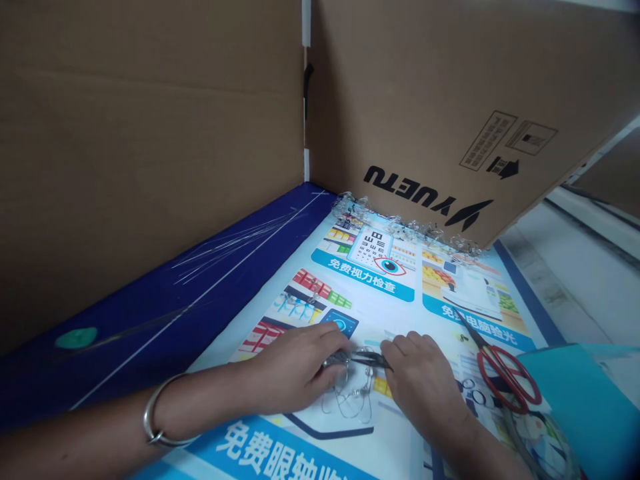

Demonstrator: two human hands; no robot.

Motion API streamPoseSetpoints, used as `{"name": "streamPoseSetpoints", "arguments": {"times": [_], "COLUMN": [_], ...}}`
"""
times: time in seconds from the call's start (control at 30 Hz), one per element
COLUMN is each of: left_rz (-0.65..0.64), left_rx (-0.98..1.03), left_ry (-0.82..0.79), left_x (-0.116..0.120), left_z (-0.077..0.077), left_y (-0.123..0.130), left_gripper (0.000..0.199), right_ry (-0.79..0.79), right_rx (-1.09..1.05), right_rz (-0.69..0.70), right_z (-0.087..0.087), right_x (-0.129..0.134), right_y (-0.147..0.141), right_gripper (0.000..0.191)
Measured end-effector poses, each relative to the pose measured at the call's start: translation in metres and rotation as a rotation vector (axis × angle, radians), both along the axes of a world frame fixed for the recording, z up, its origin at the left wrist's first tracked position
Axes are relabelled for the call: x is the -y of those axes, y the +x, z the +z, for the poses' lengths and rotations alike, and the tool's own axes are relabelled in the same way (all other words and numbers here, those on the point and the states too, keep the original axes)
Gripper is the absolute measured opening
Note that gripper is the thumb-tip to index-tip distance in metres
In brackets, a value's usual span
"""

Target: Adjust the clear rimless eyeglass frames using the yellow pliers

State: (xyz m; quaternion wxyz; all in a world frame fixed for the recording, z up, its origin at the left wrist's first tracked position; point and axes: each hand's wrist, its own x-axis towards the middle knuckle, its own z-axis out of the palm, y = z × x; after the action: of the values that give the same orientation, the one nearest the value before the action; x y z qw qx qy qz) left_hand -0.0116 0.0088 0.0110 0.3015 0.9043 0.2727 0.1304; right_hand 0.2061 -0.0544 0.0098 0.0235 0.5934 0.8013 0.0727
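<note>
My left hand [305, 365] is closed in a pinch, thumb and fingers together on a silvery wire piece. A slim dark metal tool [371, 359], with what look like narrow plier jaws, spans the gap between both hands. Its right end goes into my right hand [419, 373], whose fingers are curled shut around it; the rest of the tool is hidden. Thin looped wire [353, 403] with small bright beads hangs below the left fingertips and rests over the printed sheet [390, 313].
Red-handled scissors [507, 377] lie right of my right hand, beside a roll of clear tape [545, 443] and a teal sheet [575, 393]. Small dark rings [477, 397] lie nearby. Wire pieces [410, 230] line the cardboard wall [425, 100]. A green lump [76, 338] sits on blue cloth at left.
</note>
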Motion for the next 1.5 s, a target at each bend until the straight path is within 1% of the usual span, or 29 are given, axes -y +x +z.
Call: {"name": "streamPoseSetpoints", "arguments": {"times": [0.13, 0.2, 0.3, 0.43, 0.6, 0.77, 0.97, 1.1, 1.23, 1.4, 1.5], "left_rz": [0.054, 0.097, 0.155, 0.178, 0.171, 0.181, 0.212, 0.230, 0.271, 0.263, 0.169], "left_rx": [-0.016, -0.025, -0.038, -0.055, -0.082, -0.103, -0.115, -0.064, -0.046, -0.033, -0.037], "left_ry": [0.016, 0.028, 0.053, 0.084, 0.133, 0.188, 0.108, 0.111, 0.141, 0.227, 0.235], "left_x": [0.004, 0.006, 0.008, 0.010, 0.013, 0.016, 0.012, 0.005, -0.002, -0.006, -0.009], "left_z": [0.000, -0.001, -0.003, -0.003, -0.001, -0.001, -0.002, -0.008, -0.015, -0.016, -0.018], "left_y": [0.004, 0.007, 0.010, 0.011, 0.011, 0.006, 0.002, 0.003, 0.004, 0.005, 0.004], "left_gripper": [0.037, 0.035, 0.025, 0.016, 0.016, 0.020, 0.022, 0.018, 0.018, 0.012, 0.016], "right_ry": [-0.018, -0.021, -0.003, 0.045, 0.095, 0.080, 0.063, 0.055, 0.066, 0.087, 0.093], "right_rx": [-0.020, -0.030, -0.035, -0.013, 0.091, 0.175, 0.224, 0.229, 0.229, 0.219, 0.213], "right_rz": [-0.025, -0.029, -0.017, 0.040, 0.153, 0.229, 0.234, 0.229, 0.229, 0.228, 0.226], "right_z": [0.002, 0.003, 0.002, -0.002, -0.002, 0.004, 0.005, 0.006, 0.007, 0.003, 0.001], "right_x": [-0.001, -0.001, -0.001, 0.000, 0.002, 0.004, 0.005, 0.006, 0.007, 0.007, 0.007], "right_y": [-0.002, -0.003, -0.004, -0.005, -0.005, -0.008, -0.011, -0.012, -0.013, -0.012, -0.011], "right_gripper": [0.009, 0.009, 0.009, 0.008, 0.008, 0.012, 0.014, 0.014, 0.013, 0.015, 0.016]}}
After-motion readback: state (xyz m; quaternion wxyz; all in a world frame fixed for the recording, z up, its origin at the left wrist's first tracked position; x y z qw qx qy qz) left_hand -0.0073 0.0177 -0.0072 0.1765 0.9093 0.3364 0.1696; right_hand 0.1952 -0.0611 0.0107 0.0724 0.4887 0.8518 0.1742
